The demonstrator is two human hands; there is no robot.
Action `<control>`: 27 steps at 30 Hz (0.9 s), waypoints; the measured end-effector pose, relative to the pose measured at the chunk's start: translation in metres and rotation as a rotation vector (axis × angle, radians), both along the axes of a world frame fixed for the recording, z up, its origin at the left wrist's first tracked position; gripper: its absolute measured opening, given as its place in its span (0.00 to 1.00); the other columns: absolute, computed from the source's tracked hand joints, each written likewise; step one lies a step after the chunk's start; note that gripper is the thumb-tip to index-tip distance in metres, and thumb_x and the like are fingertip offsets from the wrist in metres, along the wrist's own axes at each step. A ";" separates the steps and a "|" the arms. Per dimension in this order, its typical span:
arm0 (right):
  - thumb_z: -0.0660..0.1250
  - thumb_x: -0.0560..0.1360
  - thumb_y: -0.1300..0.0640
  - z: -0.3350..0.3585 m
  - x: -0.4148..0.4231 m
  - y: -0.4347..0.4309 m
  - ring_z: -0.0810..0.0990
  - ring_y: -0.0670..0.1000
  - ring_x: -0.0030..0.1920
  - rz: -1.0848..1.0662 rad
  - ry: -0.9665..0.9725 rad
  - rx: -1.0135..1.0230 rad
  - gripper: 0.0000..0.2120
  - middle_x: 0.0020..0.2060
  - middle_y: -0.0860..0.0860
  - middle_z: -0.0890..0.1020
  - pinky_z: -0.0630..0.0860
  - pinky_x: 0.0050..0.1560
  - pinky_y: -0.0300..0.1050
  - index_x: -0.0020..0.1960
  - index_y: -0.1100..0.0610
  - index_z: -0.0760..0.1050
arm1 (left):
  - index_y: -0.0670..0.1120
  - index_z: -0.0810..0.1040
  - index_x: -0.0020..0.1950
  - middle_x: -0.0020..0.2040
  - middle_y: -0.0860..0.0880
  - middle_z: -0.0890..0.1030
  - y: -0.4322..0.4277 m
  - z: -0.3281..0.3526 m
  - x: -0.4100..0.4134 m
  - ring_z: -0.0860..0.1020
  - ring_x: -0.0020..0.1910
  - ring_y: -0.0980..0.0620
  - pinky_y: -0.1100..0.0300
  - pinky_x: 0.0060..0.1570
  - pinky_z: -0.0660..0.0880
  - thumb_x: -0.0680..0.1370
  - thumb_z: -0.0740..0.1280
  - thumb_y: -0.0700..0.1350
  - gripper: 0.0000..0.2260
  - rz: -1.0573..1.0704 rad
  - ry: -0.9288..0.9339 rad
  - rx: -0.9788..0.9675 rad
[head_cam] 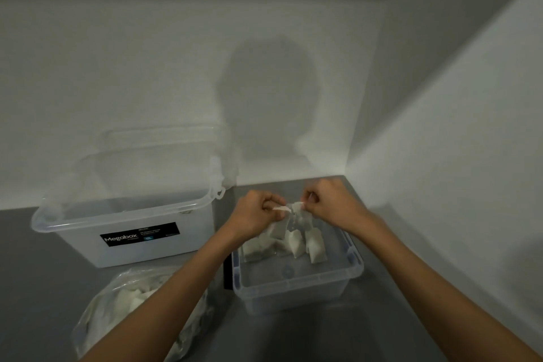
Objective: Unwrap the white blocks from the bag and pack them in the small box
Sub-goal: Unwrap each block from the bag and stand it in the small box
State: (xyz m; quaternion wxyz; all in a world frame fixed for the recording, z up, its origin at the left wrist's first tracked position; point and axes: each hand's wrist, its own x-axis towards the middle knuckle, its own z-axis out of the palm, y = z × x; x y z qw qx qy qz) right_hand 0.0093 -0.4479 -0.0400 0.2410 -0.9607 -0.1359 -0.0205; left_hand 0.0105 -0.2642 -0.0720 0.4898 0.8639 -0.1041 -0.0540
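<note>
My left hand (258, 213) and my right hand (329, 203) are raised over the far end of the small clear box (296, 285). Between them they pinch the top edge of a small clear wrapper (289, 211), one hand on each side. A white block (277, 229) hangs in the wrapper just below my left hand. Several white blocks (299, 244) lie in the far part of the small box. At the lower left a large clear bag (126, 303) holds more wrapped white blocks, partly hidden by my left forearm.
A large clear storage box (123, 214) with a black label stands open at the left, close to the back wall. The grey tabletop (382, 317) ends at white walls behind and on the right, which form a corner near the small box.
</note>
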 end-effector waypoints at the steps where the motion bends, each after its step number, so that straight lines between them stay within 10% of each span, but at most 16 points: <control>1: 0.67 0.74 0.63 -0.009 0.004 -0.003 0.80 0.51 0.41 0.001 0.048 -0.040 0.03 0.38 0.52 0.81 0.76 0.42 0.38 0.43 0.58 0.80 | 0.41 0.81 0.51 0.31 0.51 0.79 -0.002 -0.006 0.003 0.75 0.31 0.57 0.60 0.38 0.77 0.74 0.71 0.39 0.07 0.004 0.023 0.033; 4: 0.63 0.75 0.65 -0.033 0.009 -0.005 0.80 0.55 0.46 0.039 0.121 -0.134 0.06 0.44 0.58 0.82 0.79 0.49 0.50 0.45 0.62 0.80 | 0.40 0.81 0.47 0.39 0.41 0.82 -0.010 -0.026 0.012 0.79 0.35 0.51 0.58 0.41 0.80 0.74 0.71 0.39 0.04 -0.010 0.065 0.143; 11: 0.67 0.73 0.65 -0.071 0.026 0.003 0.82 0.54 0.42 0.076 0.152 -0.239 0.06 0.41 0.57 0.84 0.79 0.48 0.44 0.42 0.61 0.83 | 0.40 0.84 0.50 0.47 0.45 0.84 -0.024 -0.057 0.024 0.76 0.41 0.57 0.70 0.39 0.68 0.74 0.72 0.41 0.07 -0.061 0.045 0.363; 27: 0.61 0.76 0.69 -0.098 0.036 0.017 0.81 0.60 0.50 0.059 0.149 -0.447 0.10 0.53 0.60 0.80 0.70 0.40 0.45 0.53 0.63 0.78 | 0.40 0.76 0.57 0.57 0.40 0.77 -0.039 -0.089 0.025 0.78 0.54 0.43 0.52 0.55 0.76 0.78 0.61 0.37 0.09 -0.042 -0.024 0.812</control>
